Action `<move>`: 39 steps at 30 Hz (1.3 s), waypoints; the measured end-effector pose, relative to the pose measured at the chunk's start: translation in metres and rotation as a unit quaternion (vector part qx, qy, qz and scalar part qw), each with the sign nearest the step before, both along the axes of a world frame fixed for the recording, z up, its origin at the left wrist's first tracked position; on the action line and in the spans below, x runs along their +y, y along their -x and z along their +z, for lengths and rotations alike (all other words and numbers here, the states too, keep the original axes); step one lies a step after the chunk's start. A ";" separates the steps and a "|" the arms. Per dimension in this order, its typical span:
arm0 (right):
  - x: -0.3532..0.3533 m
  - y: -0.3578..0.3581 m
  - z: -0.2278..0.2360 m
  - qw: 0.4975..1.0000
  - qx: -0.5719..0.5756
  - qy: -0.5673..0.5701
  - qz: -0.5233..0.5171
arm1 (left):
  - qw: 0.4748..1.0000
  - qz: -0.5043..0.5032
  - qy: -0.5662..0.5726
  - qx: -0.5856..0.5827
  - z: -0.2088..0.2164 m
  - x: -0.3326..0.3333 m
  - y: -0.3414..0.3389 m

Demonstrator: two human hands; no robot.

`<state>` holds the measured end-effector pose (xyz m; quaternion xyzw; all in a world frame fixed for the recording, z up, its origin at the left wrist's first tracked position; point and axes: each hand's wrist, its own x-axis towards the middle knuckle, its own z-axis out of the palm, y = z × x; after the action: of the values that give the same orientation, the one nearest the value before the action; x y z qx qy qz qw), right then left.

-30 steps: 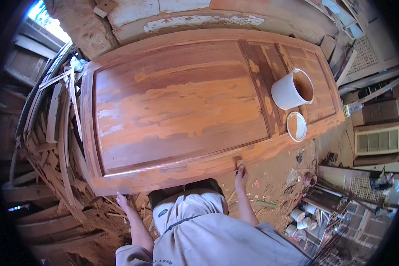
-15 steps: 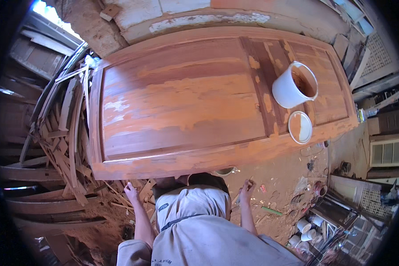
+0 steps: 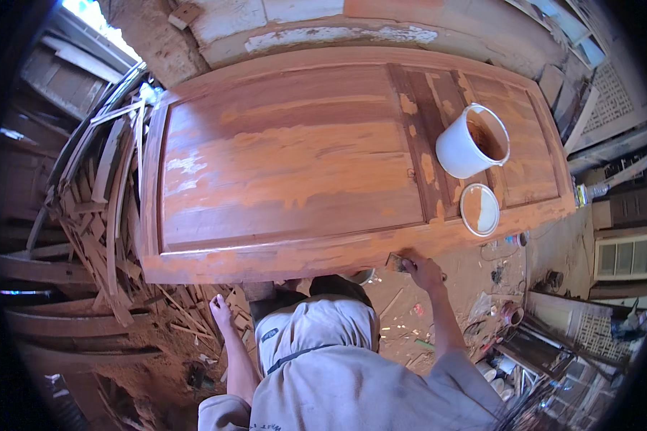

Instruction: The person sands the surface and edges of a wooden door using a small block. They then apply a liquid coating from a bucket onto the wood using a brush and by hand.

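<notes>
Daylight overexposes the opening [image 3: 102, 26] at upper left; pale glare marks the wooden panel [image 3: 287, 165] at left; the scrap wood [image 3: 111, 172] lies in shade; fisheye distortion bends straight edges; black vignetting encloses the frame.

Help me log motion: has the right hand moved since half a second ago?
Yes: the right hand moved forward and rightward, closer to the wooden panel.

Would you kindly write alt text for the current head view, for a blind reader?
A person's right hand holds a flat-bladed tool, likely a scraper, by the near edge of a panelled wooden door streaked with orange paste. On the door's right half sit a white bucket and a smeared lid; the left hand is off the door.
</notes>
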<state>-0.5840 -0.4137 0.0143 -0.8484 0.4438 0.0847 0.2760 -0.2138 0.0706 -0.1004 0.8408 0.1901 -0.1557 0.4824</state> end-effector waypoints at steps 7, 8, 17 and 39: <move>0.006 -0.036 -0.016 0.991 -0.007 0.044 0.125 | 0.993 0.110 -0.004 0.048 -0.019 0.059 0.032; 0.012 -0.046 -0.017 0.991 -0.007 0.043 0.129 | 0.992 0.113 -0.006 0.047 -0.022 0.062 0.036; 0.029 -0.070 -0.010 0.983 -0.136 -0.100 0.071 | 0.997 0.069 -0.012 0.035 -0.014 0.024 0.030; -0.227 -0.004 0.094 0.937 -0.048 0.272 -0.212 | 0.994 0.053 0.042 0.089 -0.028 0.030 0.004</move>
<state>-0.5802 -0.6411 0.1087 -0.7803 0.6056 -0.1407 0.0673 -0.2173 0.1007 -0.1281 0.7915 0.2694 -0.2118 0.5061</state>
